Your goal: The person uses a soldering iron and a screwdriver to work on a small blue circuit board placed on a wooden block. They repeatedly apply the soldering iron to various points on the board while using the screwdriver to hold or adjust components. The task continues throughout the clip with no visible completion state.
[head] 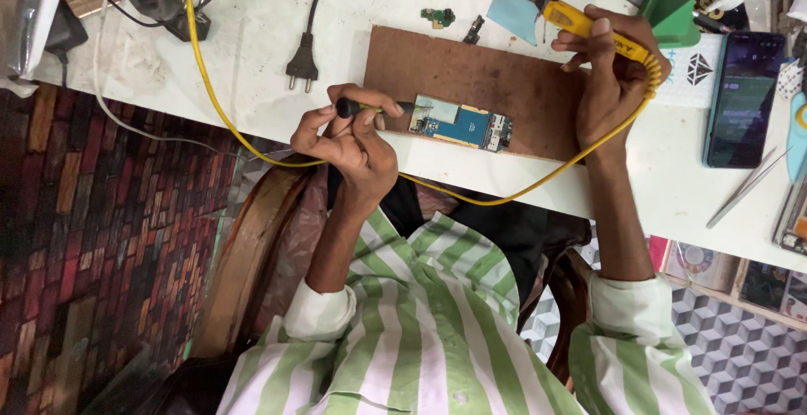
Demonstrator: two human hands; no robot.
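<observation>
Bright, even light falls from above on the white worktop, which is nearly washed out around the brown board. Shadows under the hands are soft and short, lying just below them toward the board's near edge. The dark phone screen right of the board carries a faint sheen. Below the board, the patterned floor sits dimmer. Focus is sharp at the board; the far corners look slightly soft and stretched.
</observation>
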